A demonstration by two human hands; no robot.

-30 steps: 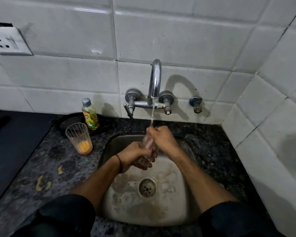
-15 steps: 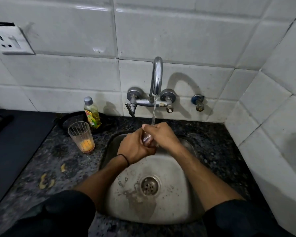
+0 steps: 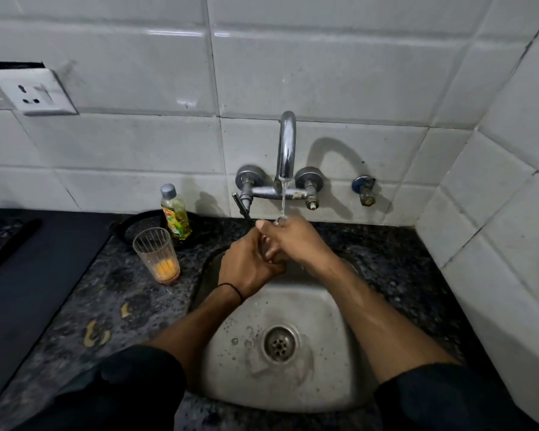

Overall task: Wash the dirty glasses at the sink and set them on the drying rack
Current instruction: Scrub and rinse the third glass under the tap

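Both hands are curled round 1 glass (image 3: 265, 247) under the running tap (image 3: 286, 144), over the far part of the sink (image 3: 324, 384). The left hand (image 3: 246, 265) wraps it and the right hand (image 3: 297, 241) grips from above (the glass is almost hidden). I think wet fingers could let it slip onto the steel. The second glass (image 3: 156, 253), with orange residue, stands left on the surface (image 3: 131, 306), and a careless arm might knock it.

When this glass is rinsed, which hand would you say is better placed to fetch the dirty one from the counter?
Left, probably. The dirty glass stands left of the sink, nearer the left hand; the right hand would have to cross over. Both hold the wet glass.
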